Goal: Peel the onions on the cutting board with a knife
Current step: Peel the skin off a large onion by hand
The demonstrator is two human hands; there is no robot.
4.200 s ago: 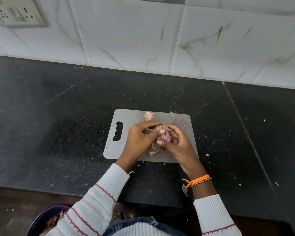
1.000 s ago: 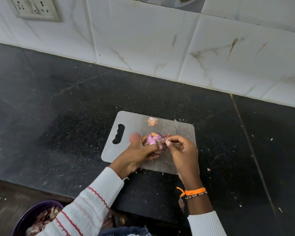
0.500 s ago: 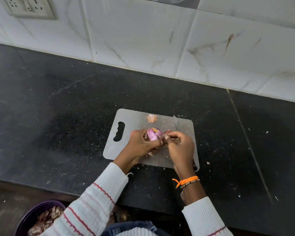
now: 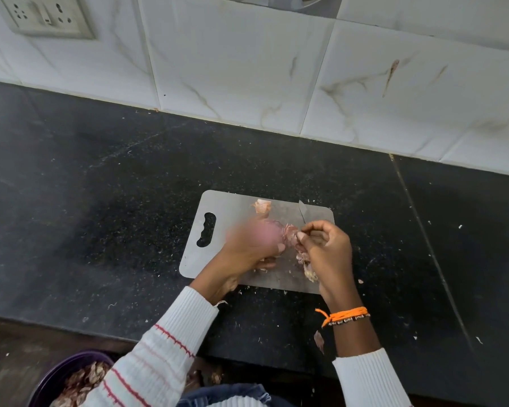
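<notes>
Over the cutting board, the left hand (blurred) grips an onion; the right hand pinches its skin, knife held.

Grey cutting board, black speckled counter, seemingly pink onion.

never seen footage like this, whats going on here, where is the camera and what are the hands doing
No machine here: a person wears a camera on the head, looking down at their own hands. On the black counter lies a grey cutting board. The left hand, blurred by motion, holds a pinkish onion. The right hand grips a knife, blade pointing away, and pinches the onion's skin. Loose peel lies at the board's far edge. A purple bowl of peels sits bottom left, below the counter.
</notes>
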